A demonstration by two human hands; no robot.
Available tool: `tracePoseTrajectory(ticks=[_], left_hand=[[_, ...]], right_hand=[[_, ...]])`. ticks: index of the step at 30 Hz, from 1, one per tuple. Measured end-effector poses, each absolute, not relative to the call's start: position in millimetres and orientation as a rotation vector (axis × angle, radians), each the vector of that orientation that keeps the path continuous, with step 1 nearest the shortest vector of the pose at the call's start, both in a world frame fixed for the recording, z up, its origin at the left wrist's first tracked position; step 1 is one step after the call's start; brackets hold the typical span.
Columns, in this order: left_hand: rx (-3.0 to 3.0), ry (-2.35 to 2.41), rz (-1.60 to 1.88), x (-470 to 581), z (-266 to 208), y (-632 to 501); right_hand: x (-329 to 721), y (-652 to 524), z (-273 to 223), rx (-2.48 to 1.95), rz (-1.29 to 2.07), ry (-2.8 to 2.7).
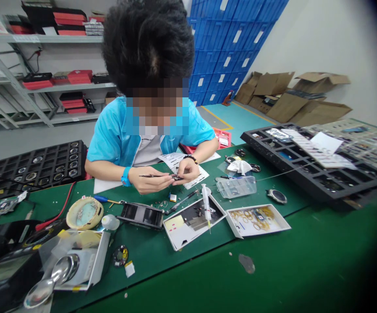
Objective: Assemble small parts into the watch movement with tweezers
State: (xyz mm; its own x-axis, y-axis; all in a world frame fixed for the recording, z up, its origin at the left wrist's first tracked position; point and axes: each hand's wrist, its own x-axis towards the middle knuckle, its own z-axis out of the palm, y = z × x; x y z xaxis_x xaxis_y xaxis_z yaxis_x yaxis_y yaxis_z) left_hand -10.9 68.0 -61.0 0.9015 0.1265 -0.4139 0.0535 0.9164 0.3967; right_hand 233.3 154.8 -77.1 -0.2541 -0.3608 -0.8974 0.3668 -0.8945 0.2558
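Neither of my hands is in view. Across the green bench sits a co-worker in a blue jacket. The co-worker's hands (167,176) hold a small dark part close together, with a thin dark tool in one of them; the part is too small to name. Between us lie a white box lid (178,237) with small parts, a syringe (206,206) resting on its edge, and a second white lid (263,230) with yellow rings. A black tape dispenser-like holder (141,214) stands left of them. A watch body (276,196) lies at the right.
A black compartment tray (292,167) with papers on it covers the far right. A clear plastic case (237,187) lies in the middle. At left are a round cream dish (84,213), a blue-handled screwdriver (105,199), a white box (98,265) and a shiny metal piece (65,268).
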Motion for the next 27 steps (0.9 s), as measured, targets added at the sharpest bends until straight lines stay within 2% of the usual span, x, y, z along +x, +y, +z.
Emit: tracePoseTrajectory(ticks=[2,5,10,18,27], left_hand=[[0.082,0.607,-0.114,-8,-43,65],[-0.298,0.823,-0.136,-3,-26,60],[-0.649,0.877,-0.207,1,-29,61],[-0.553,0.815,-0.284,1,-36,64],[-0.692,0.724,-0.386,-1,-41,65]], right_hand=[[234,155,-78,1.556,-2.165,-0.024],[235,159,-82,1.524,-2.152,-0.018],[236,163,-86,1.453,-2.196,0.001],[235,160,-85,1.454,-2.273,-0.125],[234,163,-82,1.548,-2.184,-0.283]])
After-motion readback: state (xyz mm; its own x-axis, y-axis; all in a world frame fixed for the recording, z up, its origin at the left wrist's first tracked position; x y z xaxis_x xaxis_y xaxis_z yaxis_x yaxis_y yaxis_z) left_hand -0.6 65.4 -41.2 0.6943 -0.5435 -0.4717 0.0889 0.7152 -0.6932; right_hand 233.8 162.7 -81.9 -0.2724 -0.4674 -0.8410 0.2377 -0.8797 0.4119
